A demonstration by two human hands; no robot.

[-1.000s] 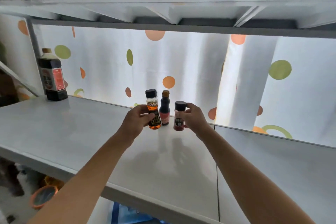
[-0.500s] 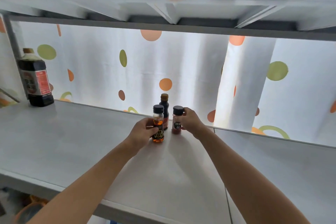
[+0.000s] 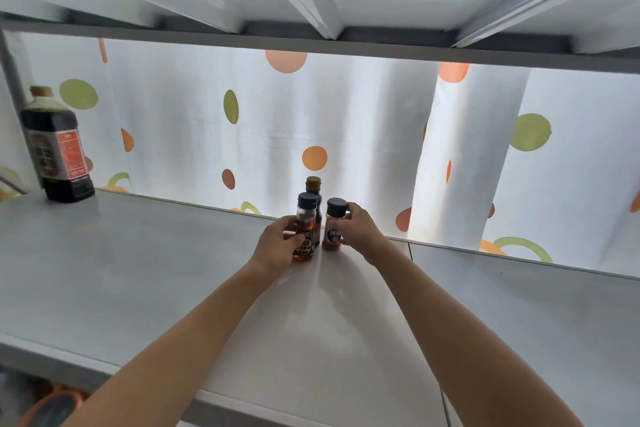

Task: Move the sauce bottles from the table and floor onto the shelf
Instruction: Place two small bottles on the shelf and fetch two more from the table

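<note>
The left hand grips an amber bottle; the right hand grips a red jar, both at the shelf's far edge.

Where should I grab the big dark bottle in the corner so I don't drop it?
Hold the big dark bottle around its wide body at the label, coming from the front right. It stands upright in the shelf's far-left corner, so the post blocks the left. Its neck looks too thin to carry it.
</note>
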